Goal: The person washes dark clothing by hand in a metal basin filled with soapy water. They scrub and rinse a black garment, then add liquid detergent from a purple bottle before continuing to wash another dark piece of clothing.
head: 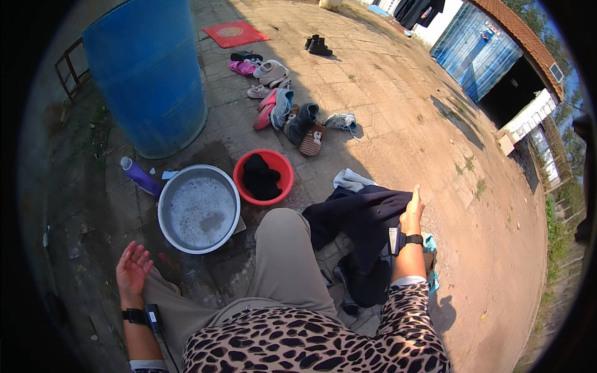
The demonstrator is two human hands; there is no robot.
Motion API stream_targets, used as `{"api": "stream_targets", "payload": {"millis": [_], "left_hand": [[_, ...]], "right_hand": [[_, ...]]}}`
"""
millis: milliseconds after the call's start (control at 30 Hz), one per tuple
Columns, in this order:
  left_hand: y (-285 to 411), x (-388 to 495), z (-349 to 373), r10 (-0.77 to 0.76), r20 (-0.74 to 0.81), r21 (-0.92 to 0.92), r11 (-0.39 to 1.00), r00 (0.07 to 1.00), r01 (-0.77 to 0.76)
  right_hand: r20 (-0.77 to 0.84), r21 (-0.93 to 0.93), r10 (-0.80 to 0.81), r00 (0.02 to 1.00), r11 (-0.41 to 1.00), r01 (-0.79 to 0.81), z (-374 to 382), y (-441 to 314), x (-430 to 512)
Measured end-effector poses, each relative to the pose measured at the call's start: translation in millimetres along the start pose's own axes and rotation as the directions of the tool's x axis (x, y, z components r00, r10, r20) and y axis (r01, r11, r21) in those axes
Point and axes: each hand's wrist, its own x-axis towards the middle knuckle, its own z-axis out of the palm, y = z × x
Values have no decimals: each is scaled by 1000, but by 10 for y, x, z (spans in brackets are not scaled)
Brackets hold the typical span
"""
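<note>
My left hand [134, 269] is held palm up beside my left knee, fingers slightly curled and apart, with nothing in it. On the other side, my right hand [412, 210] grips the edge of a dark navy garment [359, 210], whose cloth drapes from the hand toward my right leg. Its fingers are partly hidden by the cloth and the angle. Before me stands a metal basin [200, 210] of sudsy water. Touching distance from it, a red plastic basin [288, 179] holds a wad of black cloth [261, 177].
A purple bottle [140, 177] leans at the metal basin's left. Behind it rises a big blue plastic barrel [144, 79]. Several shoes [280, 105] lie in a row on the paving, near a red mat [237, 34]. Light cloth [352, 179] lies beyond the navy garment.
</note>
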Motion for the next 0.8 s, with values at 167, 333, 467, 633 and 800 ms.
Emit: {"api": "stream_targets", "payload": {"millis": [167,333,467,633,800], "left_hand": [[30,-20,73,-27,38,85,996,999,24],[-34,-5,363,-31,92,83,996,995,24],[-114,72,862,-54,276,173,985,960,6],[-330,67,1829,-227,476,356,933,850,50],[-933,-112,3002,-558,658,661,750,506,-31]], "right_hand": [[396,306,-22,918,946,-109,25,-1332,-335],[494,461,-227,840,887,-32,-280,-2294,-789],[572,566,-428,700,824,41,-583,-2711,-1059],[580,641,-550,600,763,80,-777,-3327,-1460],[782,603,-586,213,798,-15,-738,-4065,-1985]]}}
